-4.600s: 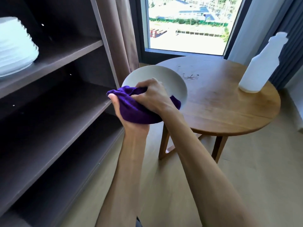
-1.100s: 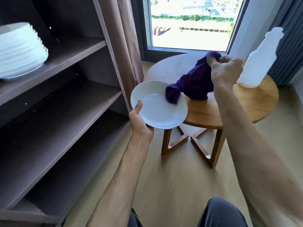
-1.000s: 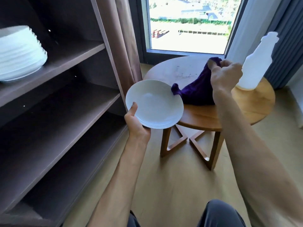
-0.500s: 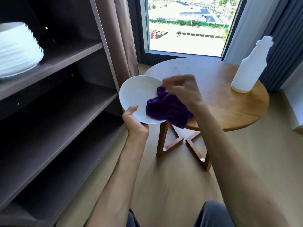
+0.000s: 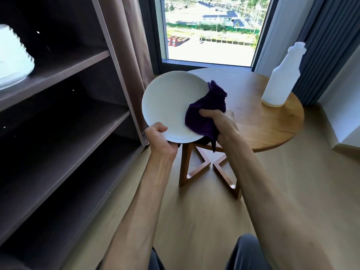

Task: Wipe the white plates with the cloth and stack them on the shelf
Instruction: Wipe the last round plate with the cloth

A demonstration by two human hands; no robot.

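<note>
We hold a white plate tilted up, our left hand gripping its near rim, our right hand bunching a purple cloth against its right edge. Beyond our right hand stands a round wooden table bearing a white bottle. Left of our left hand, dark shelves hold stacked plates; a window lies ahead.

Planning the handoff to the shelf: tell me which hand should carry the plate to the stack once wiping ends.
Probably the left. The left hand already grips the white plate at its rim, on the side of the shelf and the stack of plates. The right hand holds the purple cloth.
</note>
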